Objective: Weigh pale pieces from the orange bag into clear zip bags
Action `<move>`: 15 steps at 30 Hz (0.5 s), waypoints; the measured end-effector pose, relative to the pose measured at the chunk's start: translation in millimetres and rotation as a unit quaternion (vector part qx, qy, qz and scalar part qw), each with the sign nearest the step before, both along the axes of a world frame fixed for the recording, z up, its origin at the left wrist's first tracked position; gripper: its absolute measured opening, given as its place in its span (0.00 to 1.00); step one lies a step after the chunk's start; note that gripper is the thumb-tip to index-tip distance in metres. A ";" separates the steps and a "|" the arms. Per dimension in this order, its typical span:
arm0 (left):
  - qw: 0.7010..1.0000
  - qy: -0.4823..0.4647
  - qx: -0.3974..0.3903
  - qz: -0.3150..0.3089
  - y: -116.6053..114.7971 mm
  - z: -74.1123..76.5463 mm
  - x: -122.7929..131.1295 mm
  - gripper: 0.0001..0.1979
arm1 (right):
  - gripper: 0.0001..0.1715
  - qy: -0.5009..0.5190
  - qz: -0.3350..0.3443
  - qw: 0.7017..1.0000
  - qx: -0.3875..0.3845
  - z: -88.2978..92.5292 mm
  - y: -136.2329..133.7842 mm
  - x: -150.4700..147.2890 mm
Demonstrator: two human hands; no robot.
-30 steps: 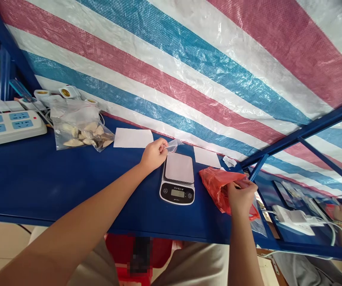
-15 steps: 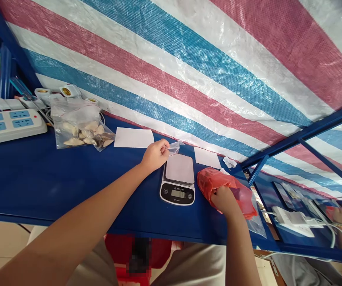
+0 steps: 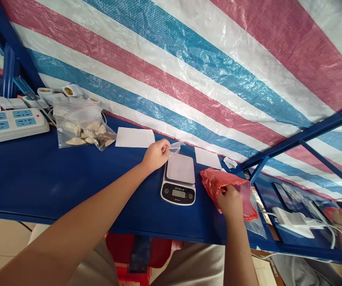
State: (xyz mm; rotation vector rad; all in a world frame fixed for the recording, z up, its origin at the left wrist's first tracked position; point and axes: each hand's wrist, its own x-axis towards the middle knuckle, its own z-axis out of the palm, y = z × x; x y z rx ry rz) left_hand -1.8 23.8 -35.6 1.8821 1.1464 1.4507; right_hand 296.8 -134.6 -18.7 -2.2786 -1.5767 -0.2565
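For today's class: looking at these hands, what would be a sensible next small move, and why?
Probably the left hand should lower the small clear plastic bag onto the digital scale. It is pinched right beside the scale's platform, and nothing sits on that platform. The right hand is occupied with the red plastic bag, so the left is better placed.

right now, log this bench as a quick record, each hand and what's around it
left hand: pinches a small clear plastic bag
right hand: on a red plastic bag
between hands: digital scale
near left hand: white paper sheet, clear bag of dumplings
far left: power strip
surface: blue bench
backdrop: striped tarpaulin
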 end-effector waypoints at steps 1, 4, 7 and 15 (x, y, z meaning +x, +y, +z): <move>1.000 -0.001 -0.001 -0.001 -0.1 0.0 0.1 0.06 | 0.13 0.002 -0.003 1.000 0.006 2.2 -1.8 1.3; 1.000 -0.001 -0.003 -0.003 -0.1 -0.4 0.1 0.06 | 0.13 0.006 -0.010 1.000 0.021 10.8 -7.5 4.2; 1.000 -0.001 0.000 -0.001 0.3 -0.8 -0.1 0.06 | 0.14 -0.002 -0.035 0.999 0.030 21.3 -15.6 6.3; 1.000 -0.005 0.014 0.000 0.9 -0.6 -0.4 0.06 | 0.22 0.016 -0.150 0.988 0.042 37.8 -62.1 26.1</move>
